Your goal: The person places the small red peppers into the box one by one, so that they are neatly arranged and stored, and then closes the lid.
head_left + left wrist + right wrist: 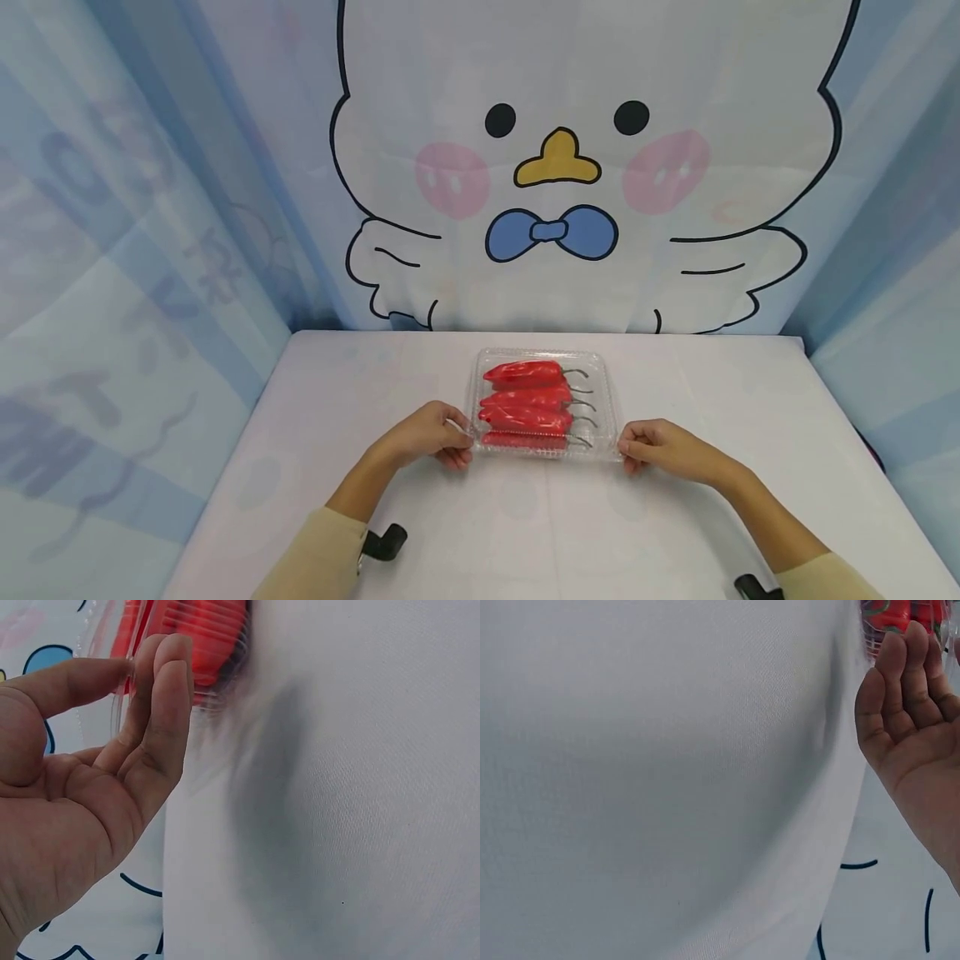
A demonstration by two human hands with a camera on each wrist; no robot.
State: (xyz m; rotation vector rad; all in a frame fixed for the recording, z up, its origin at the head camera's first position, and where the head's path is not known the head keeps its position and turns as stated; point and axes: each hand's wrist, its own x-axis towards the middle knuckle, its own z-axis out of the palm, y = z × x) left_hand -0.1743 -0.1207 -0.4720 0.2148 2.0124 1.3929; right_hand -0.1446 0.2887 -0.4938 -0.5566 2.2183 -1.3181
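Observation:
A clear plastic clamshell box (pixel 607 400) sits toward the back of the white table, its lid over several red peppers (pixel 525 417) with green stems pointing right. At the box's front left corner, my left hand (pixel 435 435) pinches the rim between thumb and fingers; the left wrist view shows this hand (pixel 112 742) with its thumb meeting the clear edge. My right hand (pixel 663 448) pinches the front right corner the same way. In the right wrist view the right hand's fingers (pixel 915 682) reach up to the box, and its thumb is mostly cut off.
The white table (pixel 525 533) carries the box near its back edge. Behind it hangs a curtain (pixel 555 292) printed with a cartoon bird and a blue bow tie. More pale blue curtains (pixel 135 292) close in both sides. Black straps' mounts (pixel 386 542) stick out at the wrists.

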